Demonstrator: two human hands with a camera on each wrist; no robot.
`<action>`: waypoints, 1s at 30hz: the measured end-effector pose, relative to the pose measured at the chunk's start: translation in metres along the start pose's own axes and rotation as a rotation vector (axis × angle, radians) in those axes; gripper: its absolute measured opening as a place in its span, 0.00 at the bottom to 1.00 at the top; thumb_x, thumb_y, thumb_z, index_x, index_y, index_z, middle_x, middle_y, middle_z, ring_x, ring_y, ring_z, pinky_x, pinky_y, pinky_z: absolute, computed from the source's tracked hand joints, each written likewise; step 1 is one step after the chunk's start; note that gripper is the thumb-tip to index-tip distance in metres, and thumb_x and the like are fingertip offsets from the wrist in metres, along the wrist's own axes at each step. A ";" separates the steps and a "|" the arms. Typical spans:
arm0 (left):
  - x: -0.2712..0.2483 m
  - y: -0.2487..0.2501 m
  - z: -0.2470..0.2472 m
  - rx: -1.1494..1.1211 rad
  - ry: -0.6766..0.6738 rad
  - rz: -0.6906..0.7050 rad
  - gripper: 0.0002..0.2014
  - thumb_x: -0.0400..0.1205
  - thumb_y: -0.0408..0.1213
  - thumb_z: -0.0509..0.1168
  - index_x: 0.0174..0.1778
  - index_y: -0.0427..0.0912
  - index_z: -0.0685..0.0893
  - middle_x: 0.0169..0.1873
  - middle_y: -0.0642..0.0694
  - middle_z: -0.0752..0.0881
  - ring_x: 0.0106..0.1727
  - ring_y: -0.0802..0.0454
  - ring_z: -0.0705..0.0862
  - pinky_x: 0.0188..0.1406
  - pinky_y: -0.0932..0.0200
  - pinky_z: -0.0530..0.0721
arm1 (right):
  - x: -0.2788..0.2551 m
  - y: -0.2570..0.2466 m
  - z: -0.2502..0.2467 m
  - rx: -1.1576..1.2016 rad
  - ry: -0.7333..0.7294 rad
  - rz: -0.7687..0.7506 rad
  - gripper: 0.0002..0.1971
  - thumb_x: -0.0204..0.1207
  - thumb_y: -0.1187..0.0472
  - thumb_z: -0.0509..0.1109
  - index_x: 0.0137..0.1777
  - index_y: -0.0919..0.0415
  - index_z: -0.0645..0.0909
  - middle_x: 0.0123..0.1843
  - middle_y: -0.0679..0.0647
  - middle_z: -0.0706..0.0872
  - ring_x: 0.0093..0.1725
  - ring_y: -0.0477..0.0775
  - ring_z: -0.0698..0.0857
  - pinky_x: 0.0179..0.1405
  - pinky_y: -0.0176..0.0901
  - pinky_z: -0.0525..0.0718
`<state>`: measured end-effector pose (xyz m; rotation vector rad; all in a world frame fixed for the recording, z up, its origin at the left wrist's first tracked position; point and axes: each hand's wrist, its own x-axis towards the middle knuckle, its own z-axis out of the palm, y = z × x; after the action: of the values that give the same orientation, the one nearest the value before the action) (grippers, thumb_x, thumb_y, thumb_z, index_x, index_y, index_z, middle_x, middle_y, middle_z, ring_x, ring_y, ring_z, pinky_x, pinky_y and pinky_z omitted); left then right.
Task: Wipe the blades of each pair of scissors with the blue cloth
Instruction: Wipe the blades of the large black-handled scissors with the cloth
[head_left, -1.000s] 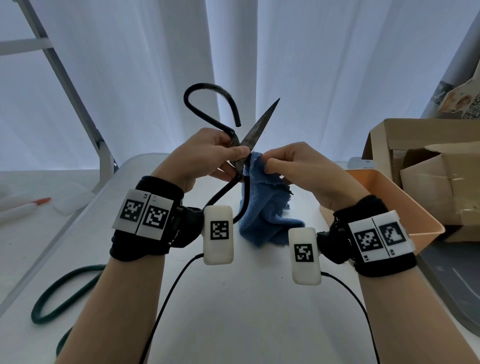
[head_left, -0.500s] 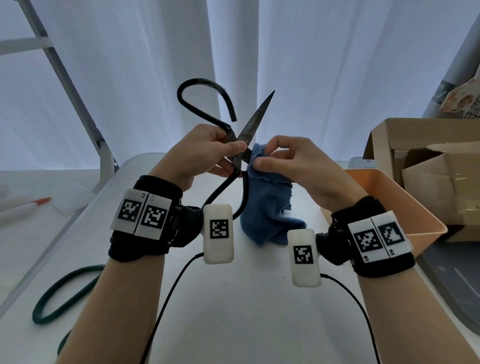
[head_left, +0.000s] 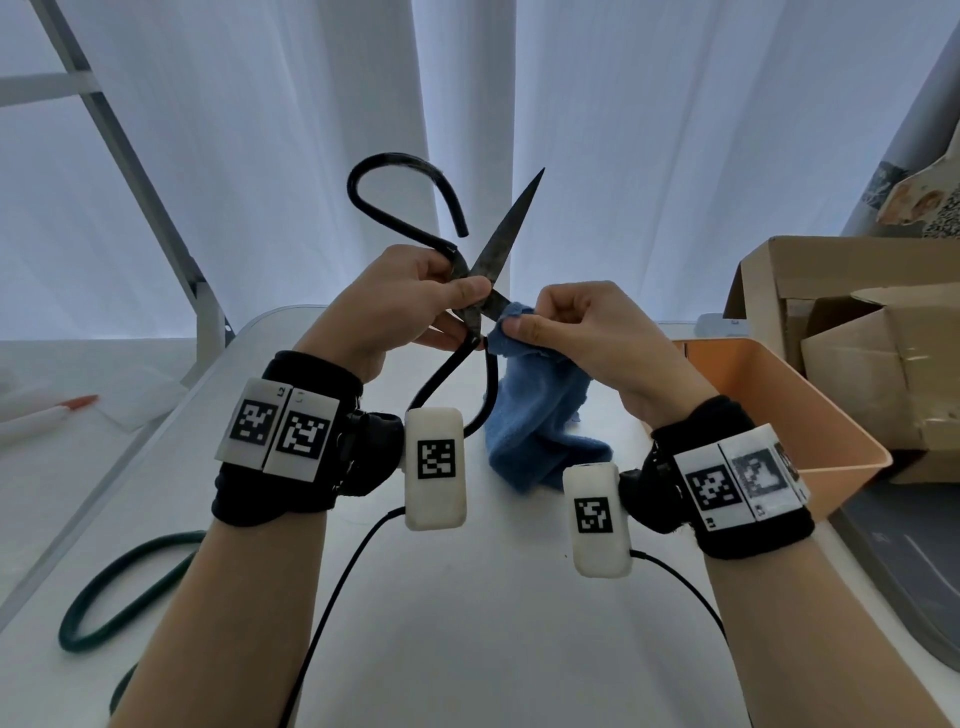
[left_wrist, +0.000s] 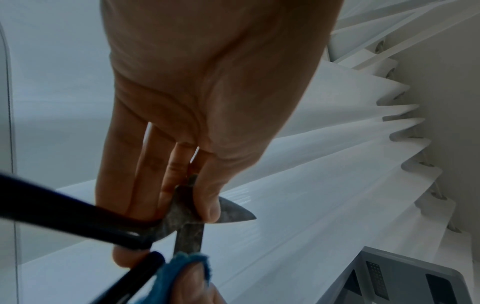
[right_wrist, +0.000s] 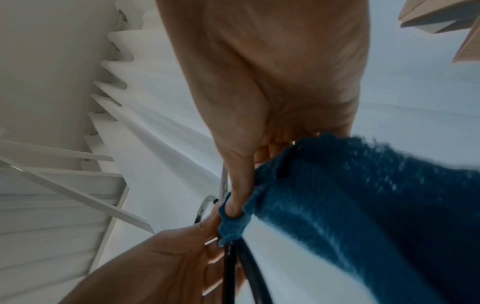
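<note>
Above the white table (head_left: 467, 623) my left hand (head_left: 415, 296) pinches a pair of old black-handled scissors (head_left: 506, 228) at the pivot. The blades stand spread: one points up and to the right, the other runs right into the blue cloth (head_left: 530, 410). My right hand (head_left: 576, 322) pinches the cloth around that lower blade; the rest of the cloth hangs to the table. In the left wrist view the thumb presses the scissors' pivot (left_wrist: 187, 216) and the cloth (left_wrist: 182, 267) wraps the blade below. The right wrist view shows the cloth (right_wrist: 350, 195) bunched under my thumb.
An orange bin (head_left: 810, 415) stands at the right, with cardboard boxes (head_left: 857, 343) behind it. A green loop of cord (head_left: 119, 587) lies at the table's left edge. A metal frame leg (head_left: 156, 208) rises at the back left before white curtains.
The scissors have shifted a little left and up. My right hand has slid the cloth outward along the lower blade, so a short stretch of blade now shows beside the pivot.
</note>
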<state>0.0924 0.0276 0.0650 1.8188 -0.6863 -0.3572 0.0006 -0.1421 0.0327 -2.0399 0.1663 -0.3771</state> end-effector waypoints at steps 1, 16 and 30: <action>0.000 0.000 0.000 -0.004 0.006 -0.001 0.10 0.86 0.36 0.68 0.54 0.31 0.87 0.44 0.35 0.92 0.37 0.46 0.92 0.33 0.63 0.89 | 0.000 0.000 0.000 0.020 0.016 -0.008 0.18 0.76 0.54 0.79 0.29 0.58 0.77 0.27 0.49 0.78 0.30 0.45 0.76 0.31 0.31 0.73; -0.002 0.001 -0.006 -0.021 0.045 0.003 0.10 0.85 0.36 0.69 0.54 0.32 0.87 0.45 0.34 0.92 0.36 0.49 0.92 0.35 0.64 0.89 | 0.000 -0.001 -0.004 0.057 0.023 -0.004 0.13 0.75 0.61 0.79 0.32 0.57 0.80 0.32 0.57 0.82 0.33 0.46 0.79 0.33 0.31 0.75; -0.001 0.001 -0.001 -0.009 0.043 0.003 0.08 0.84 0.36 0.70 0.51 0.34 0.87 0.38 0.42 0.91 0.35 0.49 0.92 0.34 0.64 0.89 | 0.000 0.000 -0.003 -0.031 0.006 0.015 0.15 0.76 0.60 0.78 0.31 0.54 0.78 0.33 0.53 0.80 0.35 0.48 0.77 0.36 0.39 0.74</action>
<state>0.0920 0.0291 0.0661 1.8117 -0.6562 -0.3177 -0.0003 -0.1450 0.0346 -2.0670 0.1919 -0.3729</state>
